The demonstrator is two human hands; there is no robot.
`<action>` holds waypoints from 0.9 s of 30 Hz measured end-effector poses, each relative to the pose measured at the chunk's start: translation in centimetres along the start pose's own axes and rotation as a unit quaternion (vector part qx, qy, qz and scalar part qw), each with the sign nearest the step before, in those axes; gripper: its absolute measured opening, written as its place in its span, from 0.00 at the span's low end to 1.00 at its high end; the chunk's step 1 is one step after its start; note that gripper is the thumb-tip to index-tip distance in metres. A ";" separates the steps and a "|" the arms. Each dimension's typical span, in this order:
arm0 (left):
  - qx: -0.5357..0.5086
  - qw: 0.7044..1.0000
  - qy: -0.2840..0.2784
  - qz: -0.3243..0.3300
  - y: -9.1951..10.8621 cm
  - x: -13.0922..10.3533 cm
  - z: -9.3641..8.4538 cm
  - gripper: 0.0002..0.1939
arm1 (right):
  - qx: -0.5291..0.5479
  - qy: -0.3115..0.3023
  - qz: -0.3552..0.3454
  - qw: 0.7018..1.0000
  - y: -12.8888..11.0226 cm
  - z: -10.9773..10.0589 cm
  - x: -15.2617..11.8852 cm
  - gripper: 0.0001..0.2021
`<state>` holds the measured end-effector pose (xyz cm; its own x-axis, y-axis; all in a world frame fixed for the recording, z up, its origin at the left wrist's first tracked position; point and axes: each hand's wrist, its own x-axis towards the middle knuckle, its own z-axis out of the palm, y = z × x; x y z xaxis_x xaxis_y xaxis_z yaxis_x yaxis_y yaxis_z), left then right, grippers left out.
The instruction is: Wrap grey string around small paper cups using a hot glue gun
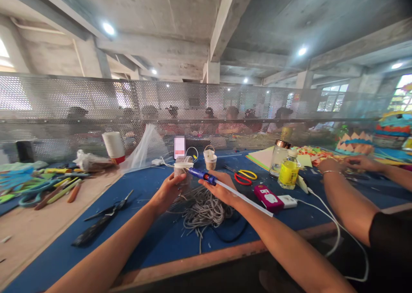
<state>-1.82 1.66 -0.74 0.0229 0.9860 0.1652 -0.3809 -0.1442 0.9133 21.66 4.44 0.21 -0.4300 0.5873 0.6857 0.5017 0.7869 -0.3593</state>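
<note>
- The small pale cup (180, 169) is in front of you, a little left of centre, raised above the blue tabletop (138, 250). It looks light and thin-walled, so it would probably dent under a hard squeeze; a gentle hold low on its side should suit it and leave the rim free.
- Your left hand (169, 190) pinches the cup's side, thumb towards you. The far fingers are mostly hidden, so how firmly they press cannot be told.
- Your right hand (222, 190) is closed around a blue glue gun (202, 175), its front end pointing at the cup's rim; whether they touch is unclear. The gun looks stiff and light; its body is the place to grip, and the tip is best treated as hot.
- A translucent glue stick (246, 199) juts from the gun's back, passing over your right wrist. It is likely a little bendy, and smooth.
- Beneath both hands lies a loose heap of grey cord (206, 211), seemingly soft and easily snagged.
- Just beyond stand a second small cup with a looped handle (210, 160) and, to its left, an upright phone (179, 147).
- To the right lie red-and-yellow scissors (243, 178); farther right, a co-worker's hand (331, 166).
</note>
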 end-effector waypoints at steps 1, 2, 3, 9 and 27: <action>-0.001 1.000 -0.003 0.001 0.0 0.0 -0.1 0.21 | 0.001 -0.001 0.001 1.000 0.0 0.0 0.0 0.23; -0.002 1.000 -0.005 0.000 -0.1 0.1 -0.2 0.21 | 0.002 -0.002 0.002 1.000 0.0 0.0 0.0 0.23; -0.003 1.000 -0.007 -0.001 -0.1 0.1 -0.2 0.21 | 0.003 -0.003 0.003 1.000 0.0 0.0 0.0 0.22; -0.004 1.000 -0.003 -0.013 0.1 0.0 -0.1 0.20 | -0.010 -0.001 0.000 1.000 -0.1 -0.2 0.1 0.22; -0.014 1.000 -0.014 -0.022 0.0 0.0 -0.5 0.18 | 0.000 0.001 0.005 1.000 0.1 -0.1 0.0 0.22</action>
<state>-2.25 1.72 -0.92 0.0663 0.9884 0.1369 -0.4049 -0.0987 0.9090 21.76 4.51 0.29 -0.4231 0.5955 0.6830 0.5061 0.7805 -0.3670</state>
